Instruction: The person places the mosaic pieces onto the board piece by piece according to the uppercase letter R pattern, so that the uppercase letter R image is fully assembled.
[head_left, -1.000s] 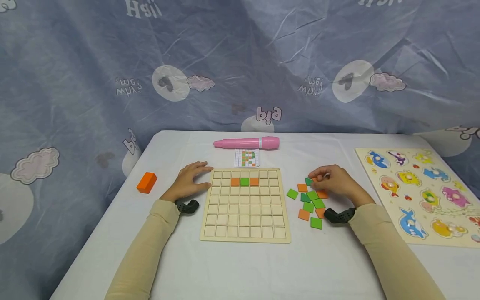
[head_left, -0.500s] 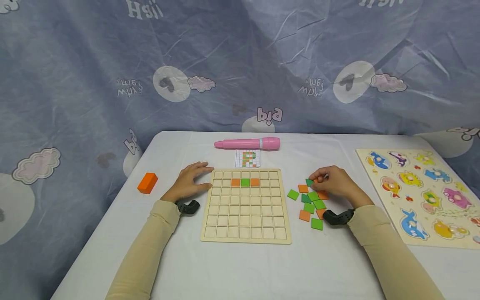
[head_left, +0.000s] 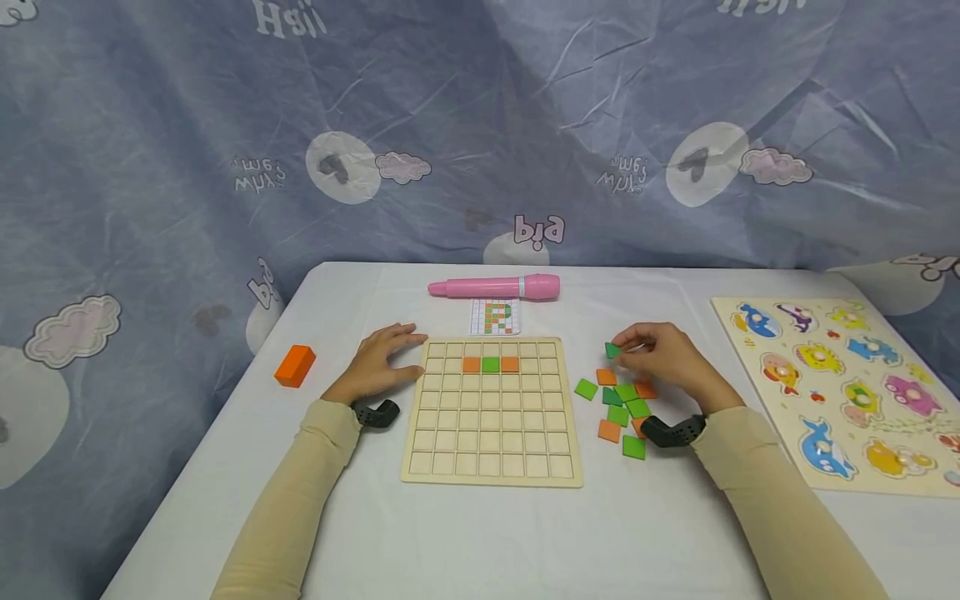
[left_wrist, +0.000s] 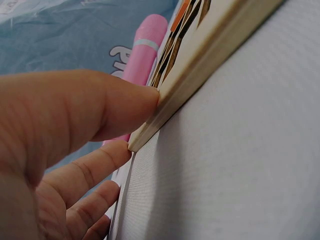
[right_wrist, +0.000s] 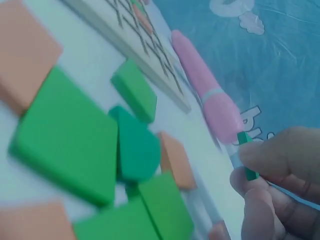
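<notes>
My left hand point(head_left: 375, 367) touches the left edge of a wooden grid board point(head_left: 480, 425). Its thumb point(left_wrist: 125, 107) meets the side and a fingertip lies at the corner, the fingers loosely extended. Three tiles sit side by side in the board's second row: orange, a light green tile point(head_left: 491, 364), orange. Above the table right of the board, my right hand point(head_left: 660, 358) pinches a dark green tile point(head_left: 612, 351) between thumb and fingers. Most of that tile is covered by the fingers. Loose orange and green tiles point(head_left: 618, 416) lie below this hand, some partly hidden by the wrist.
A pink pen point(head_left: 491, 287) lies behind the board, with a small pattern card point(head_left: 495, 317) in front of it. An orange block point(head_left: 295, 366) stands at the left. At the right lies an animal puzzle board point(head_left: 832, 400). A patterned cloth point(head_left: 480, 125) hangs behind the table.
My right hand has lifted slightly away from the pile, bringing the pinched dark green tile up with it. The left hand stays at the board's edge.
</notes>
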